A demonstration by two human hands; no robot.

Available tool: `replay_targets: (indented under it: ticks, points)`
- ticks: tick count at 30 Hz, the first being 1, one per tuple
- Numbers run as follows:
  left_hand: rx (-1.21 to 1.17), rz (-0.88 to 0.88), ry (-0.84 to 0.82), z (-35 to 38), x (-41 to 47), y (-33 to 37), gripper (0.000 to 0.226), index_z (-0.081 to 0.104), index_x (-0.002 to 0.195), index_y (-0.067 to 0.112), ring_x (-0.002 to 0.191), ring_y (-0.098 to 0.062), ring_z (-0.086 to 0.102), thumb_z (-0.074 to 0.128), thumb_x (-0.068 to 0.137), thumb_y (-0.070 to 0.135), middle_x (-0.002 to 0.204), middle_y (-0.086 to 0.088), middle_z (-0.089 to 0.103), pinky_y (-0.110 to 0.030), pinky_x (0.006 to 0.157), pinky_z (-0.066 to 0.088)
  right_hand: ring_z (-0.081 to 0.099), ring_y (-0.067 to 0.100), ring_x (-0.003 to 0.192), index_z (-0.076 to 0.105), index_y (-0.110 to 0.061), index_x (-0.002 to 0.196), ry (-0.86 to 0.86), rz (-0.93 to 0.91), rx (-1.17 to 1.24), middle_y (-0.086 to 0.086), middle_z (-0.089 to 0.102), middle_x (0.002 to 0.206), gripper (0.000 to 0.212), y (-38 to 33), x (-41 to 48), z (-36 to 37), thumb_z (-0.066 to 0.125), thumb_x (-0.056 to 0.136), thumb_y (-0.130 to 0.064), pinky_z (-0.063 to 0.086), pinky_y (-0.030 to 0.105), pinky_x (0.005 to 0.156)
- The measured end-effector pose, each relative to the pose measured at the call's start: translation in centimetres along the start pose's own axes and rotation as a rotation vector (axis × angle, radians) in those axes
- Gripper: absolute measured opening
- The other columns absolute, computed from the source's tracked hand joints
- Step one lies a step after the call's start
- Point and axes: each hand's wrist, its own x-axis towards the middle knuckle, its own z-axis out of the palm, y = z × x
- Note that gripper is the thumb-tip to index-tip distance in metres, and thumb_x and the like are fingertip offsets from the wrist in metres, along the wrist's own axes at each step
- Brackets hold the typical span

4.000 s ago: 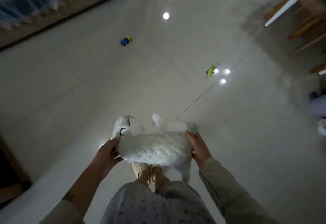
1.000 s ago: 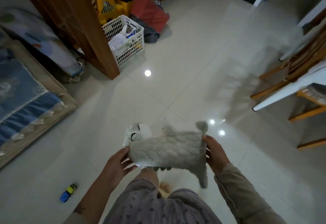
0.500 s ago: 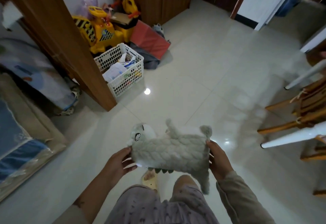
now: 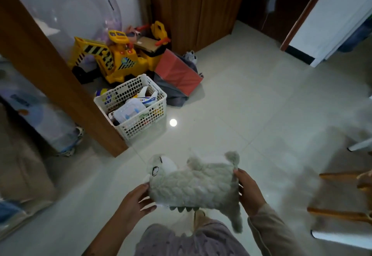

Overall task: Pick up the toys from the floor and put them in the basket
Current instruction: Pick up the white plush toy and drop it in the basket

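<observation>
I hold a grey-white plush animal (image 4: 193, 185) level in front of my waist, above the tiled floor. My left hand (image 4: 133, 202) grips its head end and my right hand (image 4: 248, 190) grips its tail end. A white plastic lattice basket (image 4: 141, 123) stands on the floor ahead and to the left, against a wooden door frame. It holds several toys and a clear plastic box. The basket is well apart from the plush, roughly a step or two away.
A wooden door frame (image 4: 66, 86) rises left of the basket. Behind it stand a yellow ride-on digger (image 4: 112, 60), a red bag (image 4: 178, 72) and a wooden wardrobe (image 4: 193, 8). Wooden chair legs (image 4: 342, 213) are at the right. A mattress (image 4: 22, 155) lies at the left.
I have turned and walked from the open floor toward the basket, which now looks larger and nearer. Both hands have kept the plush throughout.
</observation>
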Motion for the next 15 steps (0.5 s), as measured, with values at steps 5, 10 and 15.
replay_targets:
  ticks: [5,10,15]
  points:
    - [-0.119,0.011,0.114,4.2,3.2,2.7,0.021,0.065,0.092,0.013,0.086,-0.030,0.062,0.048,0.095,0.024,0.097,-0.011,0.064,-0.042,0.076,0.054,0.066,0.020,0.087,0.067,-0.018,0.110,-0.100,0.036,-0.106,0.002,0.072,0.097,0.028,-6.3,7.5,0.2,0.053,0.090,-0.032,0.051,0.027,0.055]
    - [-0.122,0.083,0.236,6.1,5.8,6.0,0.022,0.065,0.090,0.014,0.083,-0.028,0.062,0.047,0.095,0.025,0.093,-0.011,0.065,-0.039,0.072,0.054,0.062,0.021,0.084,0.061,-0.014,0.116,-0.258,0.088,-0.242,0.007,0.066,0.103,0.031,-11.7,13.7,2.6,0.050,0.093,-0.032,0.052,0.022,0.049]
    - [-0.191,0.131,0.318,5.3,8.3,9.2,0.022,0.068,0.089,0.016,0.084,-0.028,0.064,0.048,0.094,0.026,0.090,-0.008,0.068,-0.041,0.077,0.054,0.063,0.027,0.093,0.060,-0.013,0.118,-0.357,0.111,-0.329,0.010,0.066,0.108,0.031,-15.4,18.7,7.5,0.049,0.094,-0.030,0.052,0.029,0.060]
